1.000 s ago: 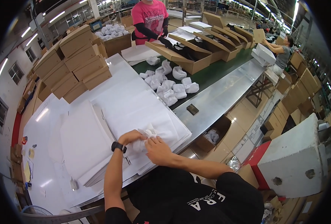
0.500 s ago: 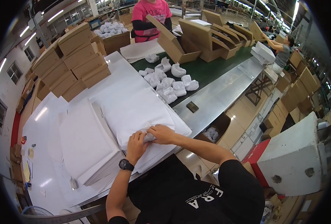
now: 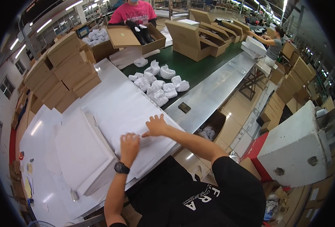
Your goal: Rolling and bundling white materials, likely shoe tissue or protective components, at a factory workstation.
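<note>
so the main thing here is a thick stack of thin white paper sheets [image 3: 116,108], flat, smooth and a bit uneven at the near edge, on a shiny white tabletop [image 3: 50,145]. it's right of a 2nd pile of white paper sheets [image 3: 78,147] w/ curled edges. btwn the hands, on top of the right stack, there's a low white paper roll [image 3: 147,141], kinda soft & lumpy, but white on white so hard to see its edges tbh.

bare left hand [image 3: 130,147]: comes up from the near side, fingers bent over at the roll's left end, bit blurry, can't tell if it's gripping. black wristwatch [image 3: 121,167] on that wrist. bare right hand [image 3: 157,126]: reaches in from the right, palm down, fingers spread wide, thumb pointing left toward the other hand, not clamped on anything afaict.

far side: crumpled white paper wads [image 3: 169,90] bunched on a dark green belt [image 3: 212,63], plus a small dark rectangular block [image 3: 184,107] on the silver metal ledge [image 3: 209,99].
</note>
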Demonstrator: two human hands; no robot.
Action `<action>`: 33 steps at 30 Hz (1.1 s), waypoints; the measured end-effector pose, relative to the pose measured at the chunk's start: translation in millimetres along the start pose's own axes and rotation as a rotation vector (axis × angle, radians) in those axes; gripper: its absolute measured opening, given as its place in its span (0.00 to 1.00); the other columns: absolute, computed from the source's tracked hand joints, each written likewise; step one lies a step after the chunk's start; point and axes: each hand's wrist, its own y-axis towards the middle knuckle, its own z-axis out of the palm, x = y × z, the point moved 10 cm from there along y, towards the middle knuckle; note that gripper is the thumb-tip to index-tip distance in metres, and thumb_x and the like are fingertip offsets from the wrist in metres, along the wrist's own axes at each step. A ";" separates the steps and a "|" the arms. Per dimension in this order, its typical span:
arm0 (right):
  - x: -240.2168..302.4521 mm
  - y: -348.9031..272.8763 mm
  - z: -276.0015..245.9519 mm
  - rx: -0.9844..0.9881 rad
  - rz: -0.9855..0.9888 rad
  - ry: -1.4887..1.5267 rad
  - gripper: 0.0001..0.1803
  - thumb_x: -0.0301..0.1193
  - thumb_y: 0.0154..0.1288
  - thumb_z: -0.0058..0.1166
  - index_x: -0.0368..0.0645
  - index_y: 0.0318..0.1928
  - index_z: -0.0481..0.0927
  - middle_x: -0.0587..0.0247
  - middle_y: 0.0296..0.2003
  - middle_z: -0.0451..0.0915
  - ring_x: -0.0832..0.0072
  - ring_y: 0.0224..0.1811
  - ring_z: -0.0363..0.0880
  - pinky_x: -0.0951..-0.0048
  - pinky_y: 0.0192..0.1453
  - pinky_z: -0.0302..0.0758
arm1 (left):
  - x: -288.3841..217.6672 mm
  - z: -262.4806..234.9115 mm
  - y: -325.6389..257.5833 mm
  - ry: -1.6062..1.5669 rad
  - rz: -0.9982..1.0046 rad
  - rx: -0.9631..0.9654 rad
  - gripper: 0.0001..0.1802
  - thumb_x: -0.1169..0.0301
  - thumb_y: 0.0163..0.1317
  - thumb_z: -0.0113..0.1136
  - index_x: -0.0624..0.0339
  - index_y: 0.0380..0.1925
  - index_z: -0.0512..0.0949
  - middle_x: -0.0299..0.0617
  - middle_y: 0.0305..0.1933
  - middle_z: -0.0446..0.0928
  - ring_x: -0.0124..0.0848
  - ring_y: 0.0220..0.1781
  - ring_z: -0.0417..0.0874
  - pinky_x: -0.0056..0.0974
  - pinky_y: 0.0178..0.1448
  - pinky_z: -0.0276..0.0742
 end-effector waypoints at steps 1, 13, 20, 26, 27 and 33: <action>15.3 -4.7 -6.1 -0.186 -0.084 -0.063 0.37 0.63 0.64 0.53 0.43 0.54 0.82 0.49 0.54 0.79 0.51 0.57 0.76 0.38 0.66 0.64 | -1.2 35.1 -14.0 -0.131 -0.055 0.086 0.26 0.55 0.61 0.65 0.60 0.53 0.79 0.47 0.47 0.81 0.47 0.58 0.78 0.62 0.65 0.67; 14.3 -5.4 2.1 -0.043 -0.251 0.367 0.31 0.51 0.62 0.65 0.49 0.59 0.76 0.45 0.40 0.86 0.47 0.47 0.84 0.48 0.49 0.79 | 40.3 51.0 -7.8 -0.735 -0.353 0.484 0.27 0.52 0.64 0.65 0.60 0.55 0.79 0.59 0.48 0.82 0.57 0.52 0.80 0.50 0.58 0.75; 53.5 -4.7 -3.6 -0.321 -0.202 0.044 0.31 0.53 0.68 0.56 0.41 0.59 0.76 0.48 0.60 0.78 0.48 0.64 0.74 0.44 0.70 0.64 | 22.4 41.9 -19.6 0.077 -0.374 0.156 0.18 0.58 0.68 0.57 0.52 0.53 0.81 0.51 0.53 0.76 0.51 0.58 0.77 0.62 0.69 0.62; 47.3 -41.2 31.8 -0.600 -0.043 0.205 0.41 0.54 0.74 0.46 0.29 0.70 0.63 0.33 0.71 0.62 0.42 0.75 0.59 0.42 0.80 0.49 | 29.9 43.1 -46.2 -0.070 -0.493 0.050 0.30 0.56 0.72 0.53 0.48 0.71 0.66 0.73 0.69 0.62 0.67 0.73 0.59 0.64 0.77 0.50; 25.9 -42.4 34.0 -0.661 0.145 0.283 0.44 0.55 0.74 0.44 0.26 0.72 0.59 0.30 0.72 0.59 0.41 0.76 0.56 0.42 0.80 0.47 | 29.6 51.6 -45.5 -0.150 -0.518 0.089 0.33 0.55 0.72 0.51 0.47 0.76 0.61 0.77 0.72 0.57 0.70 0.76 0.54 0.64 0.79 0.47; 44.2 -24.2 34.5 -0.749 0.308 1.099 0.42 0.48 0.68 0.60 0.29 0.69 0.65 0.34 0.66 0.69 0.46 0.67 0.71 0.50 0.72 0.66 | 38.5 57.0 -64.1 -0.310 -0.486 -0.044 0.47 0.50 0.71 0.53 0.56 0.80 0.44 0.74 0.79 0.41 0.64 0.82 0.43 0.61 0.82 0.36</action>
